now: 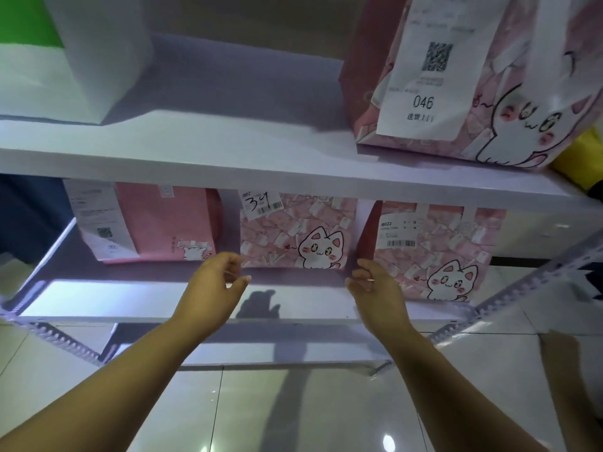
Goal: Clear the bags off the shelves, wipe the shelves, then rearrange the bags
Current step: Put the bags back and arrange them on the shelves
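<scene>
Both hands reach in over the middle shelf (130, 298), one on each side of the middle cat bag (293, 233), a pink paper bag with a cartoon cat and a tag marked 34, standing upright towards the back of the board. The left hand (215, 282) has its fingers (235, 260) loosely curled and its thumb held apart below them, a moderate gap with nothing in it; the fingertips sit just beside the bag's lower left corner, and whether they touch it cannot be told. The right hand (375, 288) mirrors it, fingers (363, 266) half curled, thumb apart, holding nothing, close to the bag's lower right corner and to the dark side of the right cat bag (434, 249). A plain pink bag (163, 223) with a printed slip stands to the left. On the upper shelf (228, 148) are a large cat bag (489, 102) with a slip numbered 046 and a white and green bag (65, 60)
</scene>
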Motion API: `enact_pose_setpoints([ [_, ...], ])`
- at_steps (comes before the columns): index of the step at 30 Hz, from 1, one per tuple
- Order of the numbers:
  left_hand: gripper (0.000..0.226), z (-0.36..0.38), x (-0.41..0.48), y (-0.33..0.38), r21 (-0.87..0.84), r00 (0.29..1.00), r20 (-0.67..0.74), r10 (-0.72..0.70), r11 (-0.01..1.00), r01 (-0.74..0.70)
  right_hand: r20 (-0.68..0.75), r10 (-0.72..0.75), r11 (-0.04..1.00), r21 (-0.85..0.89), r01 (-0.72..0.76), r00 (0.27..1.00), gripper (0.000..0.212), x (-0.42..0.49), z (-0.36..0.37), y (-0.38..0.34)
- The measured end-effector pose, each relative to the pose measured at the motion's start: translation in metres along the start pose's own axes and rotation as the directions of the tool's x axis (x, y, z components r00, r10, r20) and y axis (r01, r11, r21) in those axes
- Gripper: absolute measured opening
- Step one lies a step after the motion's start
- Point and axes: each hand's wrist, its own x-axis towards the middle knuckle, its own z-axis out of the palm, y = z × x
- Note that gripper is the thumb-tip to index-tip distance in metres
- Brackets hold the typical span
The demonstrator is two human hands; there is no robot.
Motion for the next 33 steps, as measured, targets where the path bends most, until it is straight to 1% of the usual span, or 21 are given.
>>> enact_pose_setpoints([
  [3, 0.043, 0.016, 0.030, -0.011, 0.066, 0.999, -0.009, -0.042, 0.997, 0.043, 0.008, 0.000, 1.000, 0.013, 0.000, 1.000, 0.037, 0.028, 0.015, 0.012],
  [5, 0.050, 0.024, 0.048, -0.018, 0.121, 0.999, 0.011, -0.046, 0.992, 0.044, 0.001, -0.015, 1.000, -0.027, 0.015, 1.000, 0.039, 0.043, 0.023, 0.019],
  [7, 0.059, 0.029, 0.064, -0.026, 0.141, 1.000, 0.031, -0.004, 0.990, -0.001, -0.012, -0.041, 0.994, -0.102, 0.040, 0.999, 0.046, 0.058, 0.030, 0.024],
  [9, 0.066, 0.032, 0.078, -0.033, 0.111, 0.999, 0.048, 0.010, 0.994, -0.016, -0.017, -0.048, 0.991, -0.129, 0.046, 0.999, 0.059, 0.072, 0.037, 0.028],
  [12, 0.060, 0.038, 0.095, -0.042, 0.121, 0.998, 0.052, -0.022, 0.993, 0.016, -0.012, -0.025, 0.987, -0.162, 0.022, 1.000, 0.073, 0.090, 0.050, 0.033],
  [13, 0.058, 0.040, 0.098, -0.042, 0.123, 0.997, 0.062, -0.052, 0.991, 0.045, -0.014, -0.012, 0.987, -0.160, 0.010, 1.000, 0.075, 0.094, 0.053, 0.034],
  [15, 0.052, 0.042, 0.103, -0.042, 0.073, 0.992, 0.101, -0.080, 0.995, 0.073, -0.016, 0.016, 0.991, -0.130, -0.018, 1.000, 0.075, 0.102, 0.058, 0.036],
  [17, 0.047, 0.043, 0.104, -0.043, 0.012, 0.989, 0.131, -0.068, 0.998, 0.067, -0.034, 0.035, 0.989, -0.140, -0.039, 0.999, 0.073, 0.105, 0.061, 0.037],
  [19, 0.040, 0.041, 0.105, -0.045, 0.000, 0.987, 0.137, -0.082, 0.997, 0.083, -0.063, 0.049, 0.989, -0.135, -0.057, 0.997, 0.067, 0.102, 0.063, 0.037],
  [21, 0.032, 0.039, 0.101, -0.049, 0.009, 0.987, 0.128, -0.096, 0.995, 0.096, -0.078, 0.058, 0.991, -0.116, -0.067, 0.995, 0.053, 0.096, 0.064, 0.038],
  [24, 0.014, 0.036, 0.089, -0.052, 0.067, 0.996, 0.062, -0.071, 0.995, 0.067, -0.099, 0.107, 0.987, -0.106, -0.118, 0.989, 0.039, 0.080, 0.063, 0.040],
  [26, 0.013, 0.036, 0.078, -0.054, 0.102, 0.998, 0.027, -0.060, 0.993, 0.057, -0.124, 0.138, 0.985, -0.089, -0.149, 0.983, 0.030, 0.066, 0.061, 0.042],
  [28, 0.011, 0.036, 0.066, -0.054, 0.099, 0.995, 0.021, -0.102, 0.990, 0.099, -0.140, 0.157, 0.983, -0.070, -0.168, 0.978, 0.021, 0.050, 0.057, 0.044],
  [30, 0.004, 0.037, 0.049, -0.054, 0.064, 0.990, 0.014, -0.137, 0.989, 0.136, -0.148, 0.146, 0.984, -0.079, -0.159, 0.978, 0.014, 0.030, 0.051, 0.048],
  [31, 0.004, 0.038, 0.039, -0.054, 0.039, 0.990, 0.007, -0.140, 0.989, 0.139, -0.152, 0.131, 0.985, -0.090, -0.146, 0.980, 0.014, 0.020, 0.047, 0.049],
  [33, 0.013, 0.038, 0.017, -0.052, -0.002, 0.990, -0.008, -0.141, 0.990, 0.141, -0.162, 0.112, 0.985, -0.109, -0.131, 0.980, 0.017, -0.002, 0.040, 0.053],
])
